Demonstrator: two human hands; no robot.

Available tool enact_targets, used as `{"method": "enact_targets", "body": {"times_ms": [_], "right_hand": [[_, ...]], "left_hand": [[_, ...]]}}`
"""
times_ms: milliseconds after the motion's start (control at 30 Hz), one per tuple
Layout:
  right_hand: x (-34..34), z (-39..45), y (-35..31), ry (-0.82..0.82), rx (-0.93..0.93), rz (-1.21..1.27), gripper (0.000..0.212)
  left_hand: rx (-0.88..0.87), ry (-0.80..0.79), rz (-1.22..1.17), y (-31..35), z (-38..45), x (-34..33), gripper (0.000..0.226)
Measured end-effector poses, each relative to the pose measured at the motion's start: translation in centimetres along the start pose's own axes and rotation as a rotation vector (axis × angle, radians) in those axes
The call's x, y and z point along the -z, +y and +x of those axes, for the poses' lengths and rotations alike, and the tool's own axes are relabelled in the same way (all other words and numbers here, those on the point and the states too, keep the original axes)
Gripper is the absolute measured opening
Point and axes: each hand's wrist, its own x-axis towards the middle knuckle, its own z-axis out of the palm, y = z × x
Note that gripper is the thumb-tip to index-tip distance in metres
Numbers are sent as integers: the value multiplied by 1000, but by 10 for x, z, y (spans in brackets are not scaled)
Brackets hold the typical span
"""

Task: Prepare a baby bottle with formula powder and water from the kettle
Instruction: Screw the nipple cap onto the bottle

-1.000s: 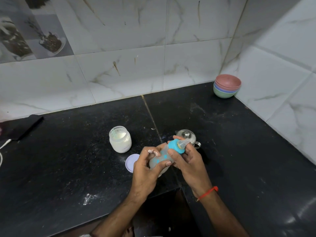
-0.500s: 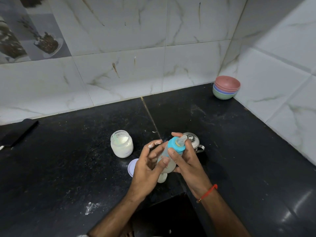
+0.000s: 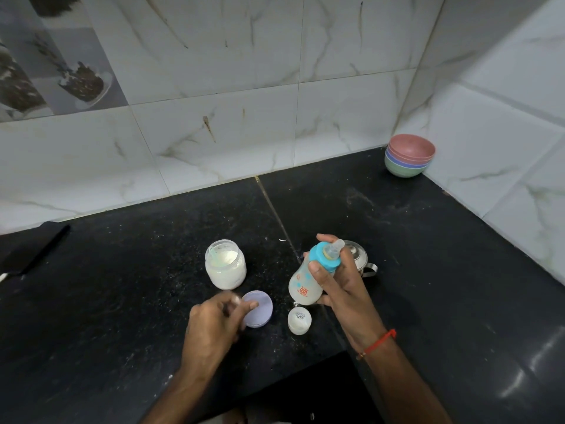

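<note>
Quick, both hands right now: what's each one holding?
Left hand: on the purple lid, motion-blurred; grip cannot be told.
Right hand: gripping the baby bottle.

Kettle (image 3: 358, 259) half hidden; left hand (image 3: 214, 327) blurred

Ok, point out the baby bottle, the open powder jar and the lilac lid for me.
baby bottle (image 3: 303, 288): head view, on the clear body below the blue collar.
powder jar (image 3: 225, 270): head view, on its glass side wall.
lilac lid (image 3: 259, 308): head view, on its flat top, right of the fingers.
</note>
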Motion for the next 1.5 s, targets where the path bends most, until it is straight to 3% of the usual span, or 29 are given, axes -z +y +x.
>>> {"method": "enact_targets", "body": {"times_ms": [100, 167, 200, 333, 500, 700, 933, 1067, 1167, 1367, 1500], "right_hand": [[-5, 1, 3, 7, 8, -39, 54], [-7, 0, 4, 0, 5, -63, 55], [-8, 0, 5, -9, 2, -71, 56], [-14, -4, 3, -70, 3, -69, 57], [-22, -11, -1, -97, 27, -33, 55], [-8, -12, -20, -76, 99, -227, 42], [8, -11, -38, -195, 77, -237, 37], [18, -8, -48, -289, 37, -109, 38], [22, -5, -50, -328, 43, -176, 40], [19, -5, -41, -256, 126, -342, 43], [12, -9, -33, -114, 136, -390, 47]], "left_hand": [[-45, -205, 221, 1, -3, 6, 11], [-70, -380, 260, 3, -3, 5, 67], [-78, -394, 230, 8, -2, 5, 78], [-189, -460, -148, 36, 1, -8, 78], [-249, -372, -331, 69, -3, -20, 54], [-237, -344, -463, 79, -8, -24, 58], [-229, -412, -476, 82, -7, -25, 56], [-197, -501, -483, 81, -5, -23, 54], [-185, -511, -490, 82, -6, -24, 55], [-167, -484, -498, 83, -10, -27, 52], [-175, -439, -489, 84, -11, -29, 54]]}}
